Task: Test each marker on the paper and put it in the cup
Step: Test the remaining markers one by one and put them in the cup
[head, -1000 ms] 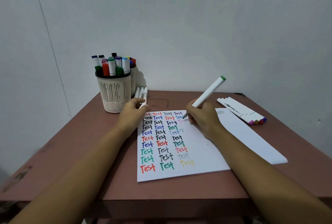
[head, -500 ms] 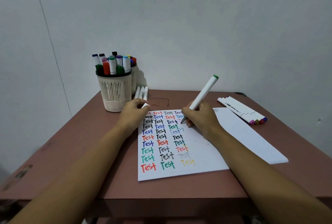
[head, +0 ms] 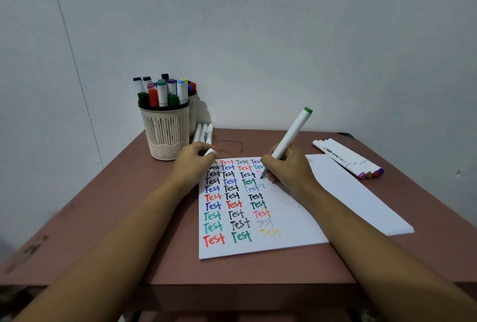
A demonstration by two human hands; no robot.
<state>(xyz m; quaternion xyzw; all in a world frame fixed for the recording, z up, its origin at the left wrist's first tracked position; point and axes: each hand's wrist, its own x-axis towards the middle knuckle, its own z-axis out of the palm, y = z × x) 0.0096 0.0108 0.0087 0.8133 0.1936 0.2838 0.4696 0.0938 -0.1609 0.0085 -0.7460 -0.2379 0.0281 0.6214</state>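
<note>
The fingers (head: 270, 166) of the right hand (head: 291, 171) curl round a white marker with a green end (head: 293, 133), low on its barrel. It tilts up to the right, its tip touching the paper (head: 258, 246) just beside the fingertips. Rows of "Test" in red, black, blue, green and yellow fill the sheet. The left hand (head: 193, 164) rests on the paper's top left corner, fingers curled on a white cap (head: 210, 152). The cream cup (head: 165, 133), full of markers, stands just beyond it. Print on the spare markers (head: 347, 157) at right is too small to read.
</note>
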